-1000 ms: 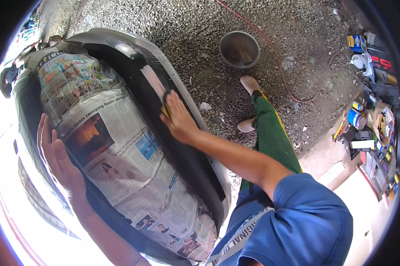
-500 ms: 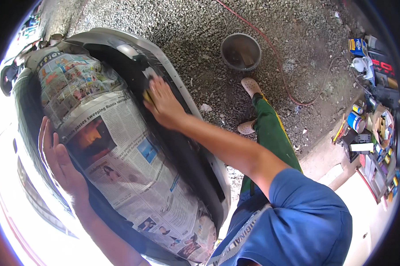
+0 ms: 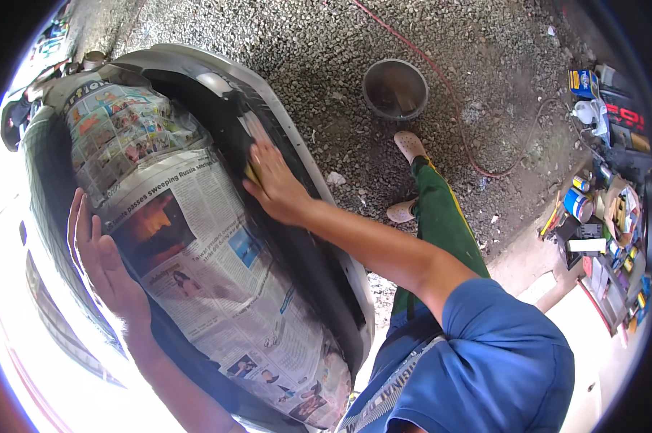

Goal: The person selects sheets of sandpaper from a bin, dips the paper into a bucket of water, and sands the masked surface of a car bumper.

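Sheets of newspaper [image 3: 228, 303] cover the middle of a large curved vehicle panel, which looks like a car door or hatch. Along their right side runs a dark, smudged strip of the panel [image 3: 297, 270]. On this strip my right hand [image 3: 281, 189] lies with its fingers extended over a small yellowish pad [image 3: 252, 172], pressing it to the surface; only the pad's edge shows. A pale streak marks the strip just above my fingertips. My left hand [image 3: 109, 270] is spread, with nothing in it, at the panel's left edge beside the newspaper.
A round bucket [image 3: 366, 101] with dark liquid and a block-like thing inside stands on the gravel. A reddish hose [image 3: 452, 101] curves across the ground. Cans, boxes and tools [image 3: 593, 245] crowd the right side. My foot in a clog [image 3: 411, 144] is near the bucket.
My right hand has slid a short way down the dark strip toward me, taking the yellowish pad along. My left hand stays at the panel's left edge.
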### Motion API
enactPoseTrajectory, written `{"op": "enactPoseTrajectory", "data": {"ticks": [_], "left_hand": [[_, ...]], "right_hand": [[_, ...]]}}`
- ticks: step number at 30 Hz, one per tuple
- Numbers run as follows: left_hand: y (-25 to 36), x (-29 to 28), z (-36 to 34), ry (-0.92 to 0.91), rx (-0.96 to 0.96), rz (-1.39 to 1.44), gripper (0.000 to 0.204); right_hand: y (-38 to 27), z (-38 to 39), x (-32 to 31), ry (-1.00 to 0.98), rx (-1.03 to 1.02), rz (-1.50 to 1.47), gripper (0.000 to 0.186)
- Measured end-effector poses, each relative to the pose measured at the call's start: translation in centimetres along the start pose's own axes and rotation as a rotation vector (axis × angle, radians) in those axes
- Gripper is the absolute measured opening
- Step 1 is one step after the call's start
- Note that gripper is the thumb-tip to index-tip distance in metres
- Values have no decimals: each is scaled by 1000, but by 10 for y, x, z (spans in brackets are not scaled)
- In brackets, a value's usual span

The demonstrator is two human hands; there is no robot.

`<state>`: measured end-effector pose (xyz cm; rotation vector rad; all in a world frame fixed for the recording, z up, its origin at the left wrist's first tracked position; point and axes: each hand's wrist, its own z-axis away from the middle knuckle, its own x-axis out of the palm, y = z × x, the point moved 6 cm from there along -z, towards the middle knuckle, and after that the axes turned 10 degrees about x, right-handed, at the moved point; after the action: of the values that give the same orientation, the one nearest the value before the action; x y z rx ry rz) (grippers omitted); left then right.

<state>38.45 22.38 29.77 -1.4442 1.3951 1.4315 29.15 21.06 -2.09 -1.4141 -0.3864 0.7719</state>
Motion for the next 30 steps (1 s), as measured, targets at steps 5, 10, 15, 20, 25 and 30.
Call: {"op": "enactPoseTrajectory", "data": {"ticks": [5,10,15,20,25,30], "left_hand": [[14,3,-10,-14,39,-22,50],[15,8,-15,-17,72,-24,45],[0,-2,1,-7,1,-31,58],[10,7,-14,-4,27,1,58],[12,8,-14,-9,8,-23,55],[0,1,1,7,-8,-19,52]], "right_hand": [[-4,-52,-11,197,-104,-27,71],[-7,-109,-28,120,-10,-139,72],[4,28,-1,4,-98,32,73],[-4,-82,-19,186,-176,109,73],[-8,-90,-24,162,-234,167,70],[5,48,-7,-34,-189,281,72]]}}
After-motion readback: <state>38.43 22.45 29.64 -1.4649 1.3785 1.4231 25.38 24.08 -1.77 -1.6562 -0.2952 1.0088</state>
